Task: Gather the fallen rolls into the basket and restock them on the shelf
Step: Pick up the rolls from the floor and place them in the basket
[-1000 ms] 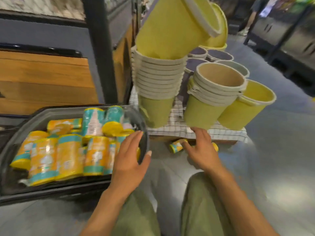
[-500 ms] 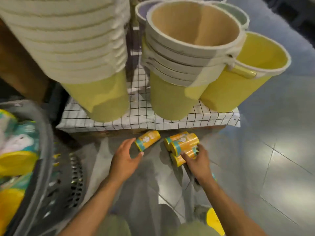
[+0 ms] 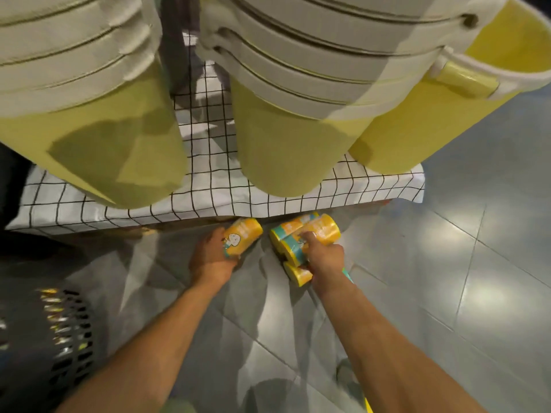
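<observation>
Several yellow rolls with teal bands lie on the grey tiled floor just under the edge of a low platform. My left hand [image 3: 210,257] is closed around a single yellow roll [image 3: 243,235]. My right hand [image 3: 323,260] grips a cluster of rolls [image 3: 307,234], with one more roll [image 3: 296,274] under the palm. The dark perforated basket [image 3: 70,344] shows only its wall at the lower left; what it holds is out of view.
A checked black-and-white cloth [image 3: 214,201] covers the low platform right above the rolls. Stacks of yellow buckets with grey rims [image 3: 283,144] stand on it and loom overhead. Grey floor tiles [image 3: 477,278] stretch to the right.
The view has dipped lower and closer to the floor. My left hand has closed on the single roll it was reaching for. My right hand has taken a firmer hold on the cluster.
</observation>
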Available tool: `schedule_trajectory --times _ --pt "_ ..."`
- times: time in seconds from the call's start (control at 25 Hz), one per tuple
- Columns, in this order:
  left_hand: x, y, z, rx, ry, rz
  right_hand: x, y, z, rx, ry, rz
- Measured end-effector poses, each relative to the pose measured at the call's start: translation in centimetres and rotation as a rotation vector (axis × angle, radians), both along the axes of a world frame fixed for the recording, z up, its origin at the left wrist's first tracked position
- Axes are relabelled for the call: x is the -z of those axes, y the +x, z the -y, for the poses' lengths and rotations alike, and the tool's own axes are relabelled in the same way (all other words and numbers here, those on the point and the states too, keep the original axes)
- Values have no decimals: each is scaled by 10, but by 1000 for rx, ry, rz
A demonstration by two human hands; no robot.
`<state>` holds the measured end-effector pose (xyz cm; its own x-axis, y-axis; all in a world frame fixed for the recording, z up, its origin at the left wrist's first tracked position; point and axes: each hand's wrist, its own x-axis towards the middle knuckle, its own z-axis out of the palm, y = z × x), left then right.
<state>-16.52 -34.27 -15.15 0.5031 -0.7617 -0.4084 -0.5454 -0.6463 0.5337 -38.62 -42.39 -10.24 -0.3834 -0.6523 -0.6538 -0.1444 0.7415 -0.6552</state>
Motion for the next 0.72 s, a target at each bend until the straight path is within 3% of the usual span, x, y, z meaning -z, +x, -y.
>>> schedule_trajectory --times 0.2,0.4,0.48,0.6,0.72 --pt "-65 -17 -59 -291 -137 -342 -61 -2 -56 -30 -110 195" --pt "-222 -21 -127 -463 -461 -587 -199 -3 -87 -328 -300 316" --pt "-294 -16 -160 -421 -621 -576 -261 18 -102 -427 -372 379" --pt "-380 14 -226 -398 -831 -463 -328 92 -149 -606 -426 625" --pt "-424 79 -308 -579 -873 -206 -365 195 -215 -843 -451 726"
